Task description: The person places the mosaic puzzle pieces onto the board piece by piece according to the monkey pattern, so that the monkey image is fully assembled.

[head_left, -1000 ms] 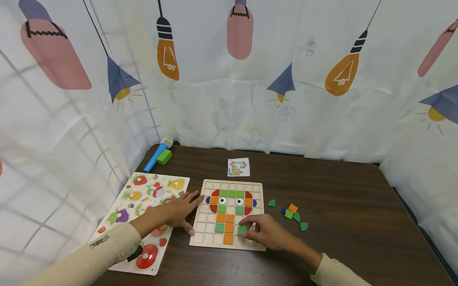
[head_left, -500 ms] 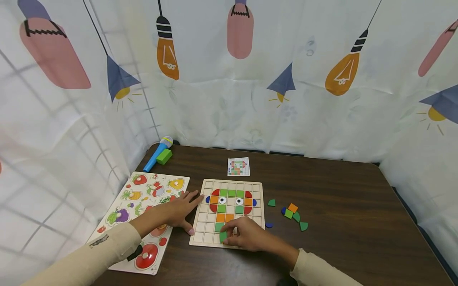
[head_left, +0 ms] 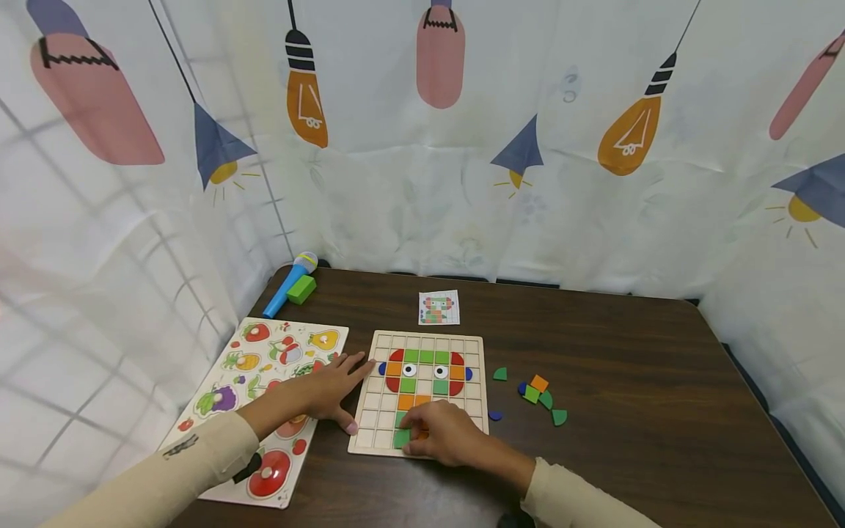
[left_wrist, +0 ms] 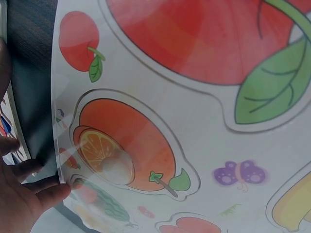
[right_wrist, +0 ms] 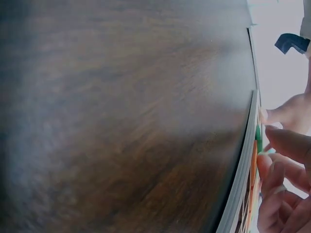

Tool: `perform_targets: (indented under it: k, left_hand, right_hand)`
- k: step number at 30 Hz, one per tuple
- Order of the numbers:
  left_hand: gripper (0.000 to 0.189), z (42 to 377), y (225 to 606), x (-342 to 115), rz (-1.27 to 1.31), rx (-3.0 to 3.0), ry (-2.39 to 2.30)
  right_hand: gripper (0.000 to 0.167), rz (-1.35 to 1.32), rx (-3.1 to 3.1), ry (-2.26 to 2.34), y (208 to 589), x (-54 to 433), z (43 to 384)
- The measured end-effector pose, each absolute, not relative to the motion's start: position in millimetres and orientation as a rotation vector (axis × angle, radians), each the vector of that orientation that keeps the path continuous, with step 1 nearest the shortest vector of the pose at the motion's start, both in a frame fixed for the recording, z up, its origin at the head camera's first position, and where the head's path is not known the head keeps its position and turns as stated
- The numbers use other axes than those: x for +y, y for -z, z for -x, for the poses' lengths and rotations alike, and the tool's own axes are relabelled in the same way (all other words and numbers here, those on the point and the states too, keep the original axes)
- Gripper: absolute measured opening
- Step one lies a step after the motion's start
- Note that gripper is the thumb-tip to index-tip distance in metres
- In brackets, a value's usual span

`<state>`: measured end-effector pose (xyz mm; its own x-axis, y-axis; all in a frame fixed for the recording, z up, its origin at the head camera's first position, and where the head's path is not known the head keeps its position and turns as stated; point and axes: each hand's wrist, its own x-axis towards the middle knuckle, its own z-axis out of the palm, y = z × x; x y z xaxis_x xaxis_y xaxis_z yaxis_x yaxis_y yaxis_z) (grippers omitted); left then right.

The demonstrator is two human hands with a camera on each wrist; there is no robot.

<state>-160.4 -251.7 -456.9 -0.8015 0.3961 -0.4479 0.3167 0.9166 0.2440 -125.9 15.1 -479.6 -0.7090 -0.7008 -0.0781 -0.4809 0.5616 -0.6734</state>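
A light wooden grid board lies on the table with coloured tiles set into a face-like pattern, with red rounded sides and white eye discs. My right hand is over its lower middle, pinching a green tile in the bottom row, just left of the orange column. In the right wrist view, the fingertips meet around the green tile close over the board. The right hand hides some lower cells. My left hand lies spread at the board's left edge, its thumb and fingertips along the rim.
Under the left forearm is a fruit-picture puzzle board. A pattern card lies behind the grid. Loose green, orange and blue tiles and a blue half-round lie right. A toy microphone and green block stand back left.
My right hand has moved left with the green tile, from the lower right cells to the bottom row left of the orange tiles. The blue half-round is uncovered. The left hand stays put.
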Motion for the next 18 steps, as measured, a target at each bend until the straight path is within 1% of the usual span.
perform_targets:
  k: [18]
  left_hand:
    - [0.115, 156.9, 451.8, -250.9, -0.518, 2.57, -0.229]
  right_hand:
    - [0.017, 0.993, 2.584, 0.834, 481.3, 10.3, 127.4]
